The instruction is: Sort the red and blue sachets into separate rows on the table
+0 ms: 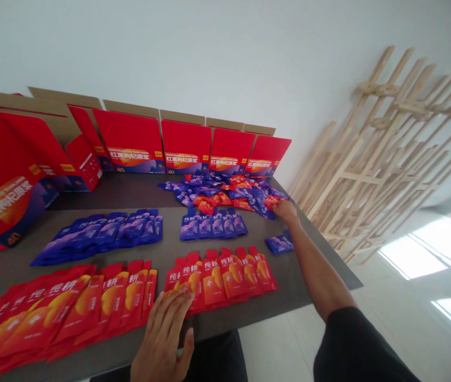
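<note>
My left hand [165,331] lies with its fingers stretched out, the tips resting on the near left end of a row of overlapping red pouches [213,278]. My right hand [285,209] reaches to the right end of a loose pile of blue and red pouches [217,192]. Its fingers are closed at a red pouch [272,201] there; the fingertips are partly hidden. Just below that wrist lies a small stack of blue pouches [279,244]. A short row of blue pouches [213,225] sits between the pile and the red row.
Longer overlapping rows of blue pouches [102,233] and red pouches [62,307] lie on the left of the dark table [305,270]. Open red cartons [185,148] line the back against the wall, with a larger carton [6,185] at left. Wooden easels [369,175] stand beyond the right edge.
</note>
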The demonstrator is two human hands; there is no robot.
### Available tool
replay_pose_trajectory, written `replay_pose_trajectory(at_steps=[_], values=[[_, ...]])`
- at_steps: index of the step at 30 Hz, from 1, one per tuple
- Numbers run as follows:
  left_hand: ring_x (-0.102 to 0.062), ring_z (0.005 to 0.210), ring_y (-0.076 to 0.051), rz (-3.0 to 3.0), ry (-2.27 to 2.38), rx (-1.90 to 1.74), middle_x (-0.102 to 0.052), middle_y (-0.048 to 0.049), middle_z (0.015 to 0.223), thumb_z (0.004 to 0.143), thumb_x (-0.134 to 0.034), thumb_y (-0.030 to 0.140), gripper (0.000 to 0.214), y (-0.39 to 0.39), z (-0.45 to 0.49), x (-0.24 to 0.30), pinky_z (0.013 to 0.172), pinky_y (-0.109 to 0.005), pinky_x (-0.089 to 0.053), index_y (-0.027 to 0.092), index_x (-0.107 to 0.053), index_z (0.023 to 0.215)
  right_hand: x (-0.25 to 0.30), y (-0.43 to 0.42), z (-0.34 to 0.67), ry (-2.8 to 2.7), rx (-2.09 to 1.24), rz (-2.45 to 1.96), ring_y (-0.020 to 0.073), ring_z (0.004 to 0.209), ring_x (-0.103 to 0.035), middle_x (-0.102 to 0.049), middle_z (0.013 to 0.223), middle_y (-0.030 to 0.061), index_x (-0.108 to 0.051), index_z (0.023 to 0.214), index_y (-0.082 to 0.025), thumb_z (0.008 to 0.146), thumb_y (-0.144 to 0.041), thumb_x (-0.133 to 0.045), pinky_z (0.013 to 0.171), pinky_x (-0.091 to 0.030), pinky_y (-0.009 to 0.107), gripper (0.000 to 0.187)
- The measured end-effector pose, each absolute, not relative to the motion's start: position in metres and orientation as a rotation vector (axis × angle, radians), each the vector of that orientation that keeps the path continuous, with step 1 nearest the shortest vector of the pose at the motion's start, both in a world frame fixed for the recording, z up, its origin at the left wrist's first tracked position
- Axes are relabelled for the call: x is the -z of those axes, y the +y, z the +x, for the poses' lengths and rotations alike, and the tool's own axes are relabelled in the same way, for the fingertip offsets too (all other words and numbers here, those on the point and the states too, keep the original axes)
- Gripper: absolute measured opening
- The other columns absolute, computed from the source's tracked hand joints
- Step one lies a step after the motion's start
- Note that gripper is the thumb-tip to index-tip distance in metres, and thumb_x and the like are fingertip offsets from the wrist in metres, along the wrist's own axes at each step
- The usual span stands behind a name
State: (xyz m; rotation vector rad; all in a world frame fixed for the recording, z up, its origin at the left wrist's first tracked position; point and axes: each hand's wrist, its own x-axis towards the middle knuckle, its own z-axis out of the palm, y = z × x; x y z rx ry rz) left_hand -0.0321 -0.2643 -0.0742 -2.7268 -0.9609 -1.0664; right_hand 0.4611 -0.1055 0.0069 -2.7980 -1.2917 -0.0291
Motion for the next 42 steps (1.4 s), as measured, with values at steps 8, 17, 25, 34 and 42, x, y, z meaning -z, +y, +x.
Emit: replay_pose_trajectory(at_steps=[8,17,25,34,42], values=[[-0.053,0.135,-0.029,-2.764,-0.904,1.040,-0.068,-0.0135,0.134,0.093,-0.054,0.022,0.053,-0.265,-0.032,0.071,0.130,-0.044,-0.020,0.009,-0.051,0.145,-0.002,-0.109,0.461,-1.274,0.123,-2.812,0.0302,0.109,-0.073,-0.073,0.115,0.0320,-0.076,0.114,0.001,0.099,-0.020,-0.052,0.089,-0.052,0.032,0.036],[-0.055,0.135,-0.028,-2.763,-0.908,1.081,-0.068,-0.0122,0.134,0.094,-0.052,0.024,0.056,-0.264,-0.032,0.073,0.129,-0.044,-0.024,0.011,-0.049,0.148,-0.003,-0.236,0.421,-1.323,0.363,-2.506,0.0268,0.122,-0.069,-0.073,0.132,0.0150,-0.064,0.144,-0.019,0.108,-0.029,-0.034,0.102,-0.052,0.038,0.048],[-0.054,0.136,-0.028,-2.782,-0.895,1.106,-0.067,-0.0122,0.135,0.095,-0.052,0.023,0.056,-0.264,-0.033,0.071,0.129,-0.044,-0.023,0.011,-0.048,0.150,0.058,-0.335,0.302,-1.960,0.168,-1.899,0.0161,0.133,-0.064,-0.070,0.139,0.0047,-0.072,0.133,-0.024,0.108,-0.023,-0.034,0.116,-0.049,0.035,0.045],[-0.054,0.135,-0.029,-2.756,-0.907,1.118,-0.067,-0.0136,0.134,0.096,-0.051,0.023,0.052,-0.263,-0.032,0.074,0.129,-0.045,-0.024,0.009,-0.051,0.146,0.069,-0.340,0.279,-2.031,0.177,-1.845,0.0163,0.139,-0.058,-0.066,0.144,0.0055,-0.067,0.139,-0.023,0.107,-0.017,-0.035,0.118,-0.048,0.037,0.046],[-0.051,0.137,-0.028,-2.765,-0.894,1.109,-0.065,-0.0130,0.136,0.096,-0.051,0.022,0.052,-0.262,-0.032,0.073,0.130,-0.043,-0.020,0.009,-0.050,0.147,0.055,-0.337,0.299,-1.916,0.263,-1.675,0.0215,0.128,-0.066,-0.075,0.130,0.0060,-0.075,0.125,-0.025,0.097,-0.015,-0.050,0.110,-0.054,0.042,0.038]])
